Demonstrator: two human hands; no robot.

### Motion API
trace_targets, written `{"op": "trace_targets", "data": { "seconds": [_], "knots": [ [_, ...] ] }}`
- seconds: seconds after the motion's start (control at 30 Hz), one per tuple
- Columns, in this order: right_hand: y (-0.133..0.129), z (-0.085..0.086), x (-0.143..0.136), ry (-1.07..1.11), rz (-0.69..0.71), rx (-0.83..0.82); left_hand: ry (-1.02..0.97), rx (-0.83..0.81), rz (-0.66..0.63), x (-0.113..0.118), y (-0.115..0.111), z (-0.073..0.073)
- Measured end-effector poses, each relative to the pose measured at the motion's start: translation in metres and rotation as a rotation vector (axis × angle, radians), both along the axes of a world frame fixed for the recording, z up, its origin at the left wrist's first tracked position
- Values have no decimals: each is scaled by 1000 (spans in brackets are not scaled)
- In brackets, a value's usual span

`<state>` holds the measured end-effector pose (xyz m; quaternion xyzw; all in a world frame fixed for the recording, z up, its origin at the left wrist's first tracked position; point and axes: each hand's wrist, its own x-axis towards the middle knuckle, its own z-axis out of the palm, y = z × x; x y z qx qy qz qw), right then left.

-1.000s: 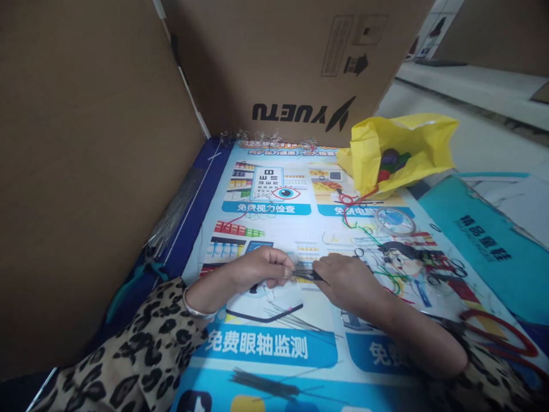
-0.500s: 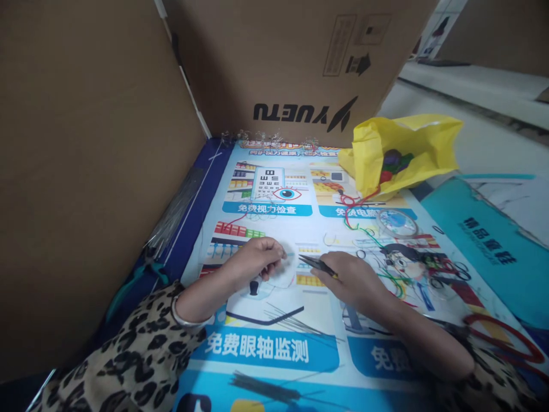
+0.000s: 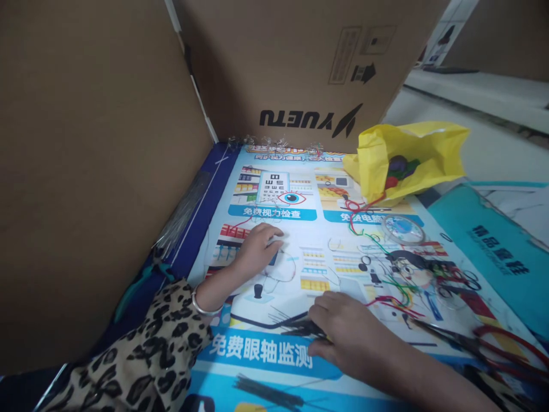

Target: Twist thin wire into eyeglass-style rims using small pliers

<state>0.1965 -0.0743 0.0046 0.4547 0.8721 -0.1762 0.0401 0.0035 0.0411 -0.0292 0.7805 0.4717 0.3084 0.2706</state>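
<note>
My left hand [image 3: 256, 250] rests low over the printed sheet [image 3: 309, 237], its thumb and forefinger a little apart with nothing visible between them. A thin wire loop [image 3: 295, 273] lies just right of its fingertips. Nearer to me, my right hand [image 3: 345, 326] is closed round dark-jawed pliers [image 3: 303, 328], whose handles are mostly covered by the fingers. The pliers point left, over several loose dark wires [image 3: 278, 313]. Below them lies a bundle of short dark wires [image 3: 268, 392].
Scissors [image 3: 461, 341] with red handles lie at the right, near red and green cords [image 3: 401, 294]. Behind are a tape roll [image 3: 403, 229] and a yellow bag [image 3: 371, 163]. Teal-handled pliers [image 3: 136, 290] and long wires [image 3: 182, 212] lie left. Cardboard walls [image 3: 295, 63] stand at the back and left.
My right hand has brought the pliers down and nearer to me, away from the left hand. The left hand's pinch has loosened, and it has moved slightly up. The view has shifted slightly.
</note>
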Motion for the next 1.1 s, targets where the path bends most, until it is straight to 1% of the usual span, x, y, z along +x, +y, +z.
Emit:
{"op": "trace_targets", "data": {
  "seconds": [0.1,0.23,0.37,0.47,0.53,0.6,0.67,0.77,0.9,1.0,1.1],
  "knots": [
    [-2,1,-2,-18,13,22,114,70,21,-3,6,-3],
    [-5,1,-2,-24,42,59,269,99,-1,-2,6,-2],
    [-11,-4,-1,-24,102,204,374,119,39,2,6,-2],
    [-16,-11,-2,-35,139,363,369,129,69,2,7,-4],
    [-18,-15,-3,-35,144,460,342,125,67,1,7,-5],
    [-19,-18,-4,-28,138,520,313,120,50,-1,8,-5],
    [-18,-19,-4,-8,139,530,287,121,18,-2,8,-5],
    [-14,-18,-4,18,138,446,242,121,-46,-2,9,-5],
    [-10,-11,-2,0,115,221,172,108,-148,0,9,-5],
    [-7,-5,0,20,60,63,117,99,-204,-1,7,-6],
    [-2,1,2,79,-29,-71,72,89,-224,-2,6,-6]
  ]
}}
